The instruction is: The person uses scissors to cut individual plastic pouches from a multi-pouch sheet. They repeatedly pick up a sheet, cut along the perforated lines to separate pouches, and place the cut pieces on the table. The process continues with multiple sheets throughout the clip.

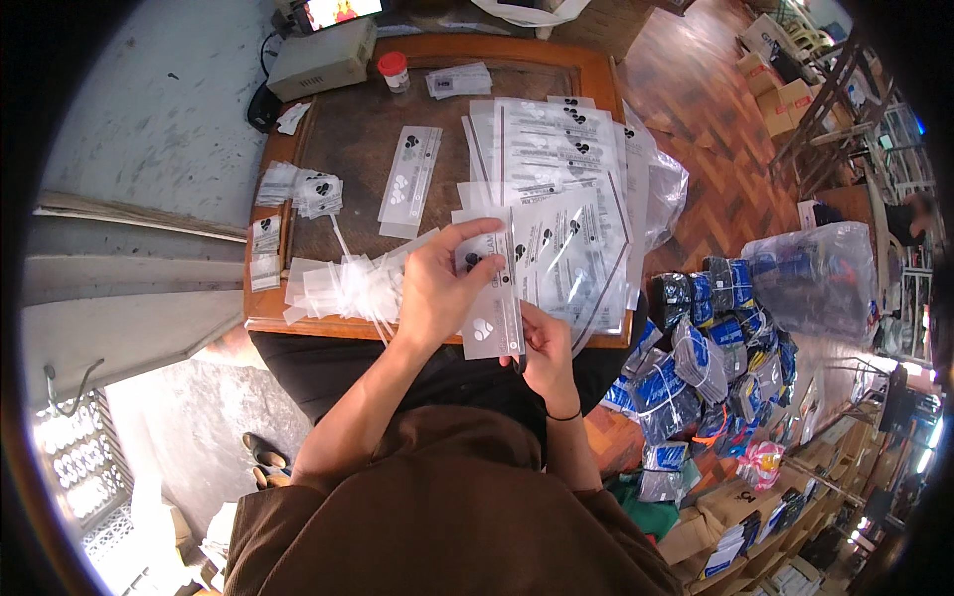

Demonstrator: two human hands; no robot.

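Over the table's near edge, my left hand grips a translucent printed plastic strip, its thumb lying on top. Beside the strip's right edge, my right hand is closed around what look like black-handled scissors, mostly hidden by the fingers and the strip. Under and beyond the hands lies a stack of larger printed plastic sheets. A separate cut strip rests at mid-table. Left of my left hand, thin plastic offcuts are heaped near the edge.
The wooden table carries small printed pieces on the left, more small cards at the back, a red-lidded jar and a beige box-shaped device. Many bagged packs cover the floor at right.
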